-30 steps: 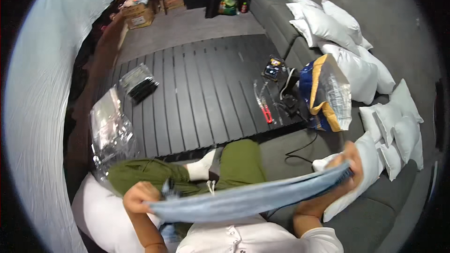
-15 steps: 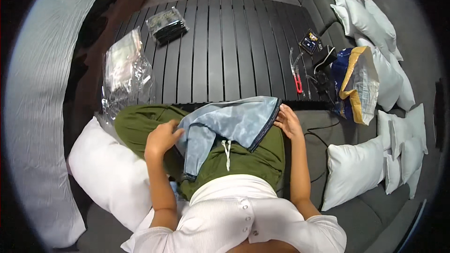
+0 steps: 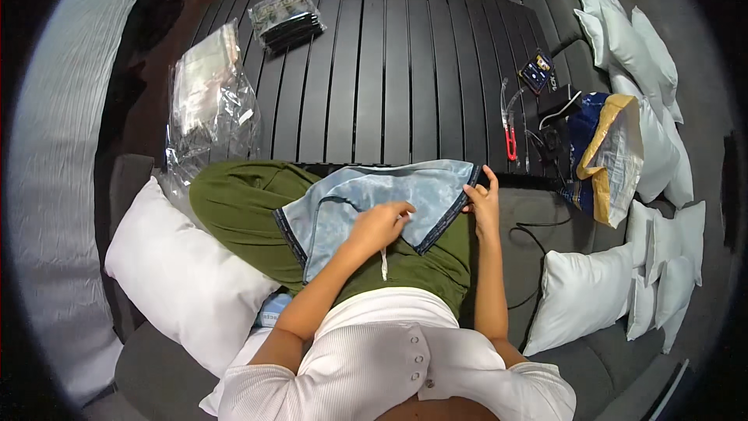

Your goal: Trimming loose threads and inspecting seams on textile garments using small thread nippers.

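A dark slatted desk (image 3: 389, 62) fills the upper middle of the frame. White pillows (image 3: 623, 47) line the right edge, and one large white pillow (image 3: 175, 273) lies at lower left. At centre, a light blue cloth (image 3: 366, 203) with dark trim lies spread over the person's lap in green trousers (image 3: 234, 203). A blue and yellow bag (image 3: 604, 156) sits at right of the desk, and clear plastic packets (image 3: 210, 101) lie at upper left. The left hand (image 3: 382, 222) rests flat on the cloth, fingers loose. The right hand (image 3: 483, 199) pinches the cloth's right corner.
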Demonstrator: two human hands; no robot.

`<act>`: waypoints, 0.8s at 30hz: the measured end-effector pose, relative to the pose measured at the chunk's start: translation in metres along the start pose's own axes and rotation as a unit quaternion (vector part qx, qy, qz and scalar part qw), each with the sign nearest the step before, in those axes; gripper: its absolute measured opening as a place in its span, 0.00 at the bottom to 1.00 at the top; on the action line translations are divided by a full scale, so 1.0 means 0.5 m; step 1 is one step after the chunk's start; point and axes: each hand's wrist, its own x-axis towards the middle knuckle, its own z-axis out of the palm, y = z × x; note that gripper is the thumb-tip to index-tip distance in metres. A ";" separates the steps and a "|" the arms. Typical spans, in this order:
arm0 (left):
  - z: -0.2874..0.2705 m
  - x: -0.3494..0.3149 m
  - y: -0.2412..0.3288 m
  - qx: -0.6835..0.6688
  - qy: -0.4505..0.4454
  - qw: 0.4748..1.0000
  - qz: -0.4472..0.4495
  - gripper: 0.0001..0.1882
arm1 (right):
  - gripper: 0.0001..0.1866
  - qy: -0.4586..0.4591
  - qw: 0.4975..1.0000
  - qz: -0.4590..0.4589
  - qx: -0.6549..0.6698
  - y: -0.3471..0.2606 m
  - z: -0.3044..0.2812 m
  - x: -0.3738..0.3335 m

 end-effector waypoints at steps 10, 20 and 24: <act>0.056 0.007 0.004 -0.018 -0.063 0.995 0.070 0.22 | 0.09 -0.063 0.996 0.062 -0.001 -0.039 -0.015 0.036; -0.032 0.039 0.023 -0.152 -0.035 0.968 0.197 0.17 | 0.18 -0.156 0.986 -0.032 -0.048 -0.131 -0.018 0.025; 0.070 0.052 0.024 -0.060 -0.037 0.966 0.249 0.19 | 0.13 -0.058 0.975 -0.133 -0.166 -0.131 -0.014 0.046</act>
